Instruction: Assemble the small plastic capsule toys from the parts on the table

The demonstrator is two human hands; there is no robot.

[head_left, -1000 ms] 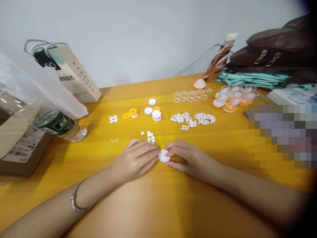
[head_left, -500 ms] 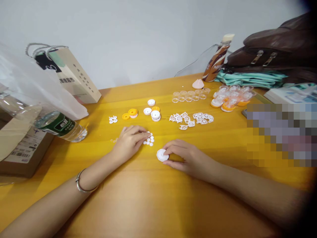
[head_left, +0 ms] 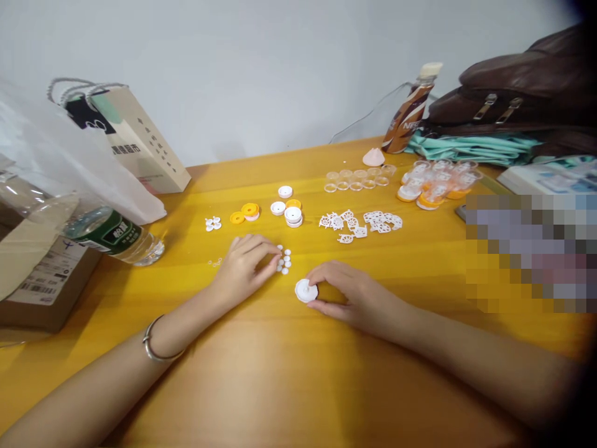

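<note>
My right hand [head_left: 345, 292] grips the rim of a white round plastic base [head_left: 306, 290] between thumb and fingers, just over the table. A small raised hub shows in the middle of the base. To its left, my left hand [head_left: 247, 264] has thumb and index tips close together at a cluster of small white discs [head_left: 287, 258]. Whatever lies between those tips is too small to make out. Behind the hands are white round cases [head_left: 293, 215], orange round cases [head_left: 250, 210] and white openwork cutouts [head_left: 353, 224].
Clear plastic rings [head_left: 356, 185] and assembled orange-and-white pieces [head_left: 436, 186] lie farther back. A water bottle [head_left: 116, 233] leans beside a cardboard box [head_left: 41, 292] at left. At right are a coffee bottle [head_left: 405, 118], a brown bag [head_left: 527, 81] and small white pieces [head_left: 213, 223] far left.
My left thumb has shifted forward toward the index fingertip among the small discs, and the hand has drawn slightly left. My right hand and the white base have barely moved.
</note>
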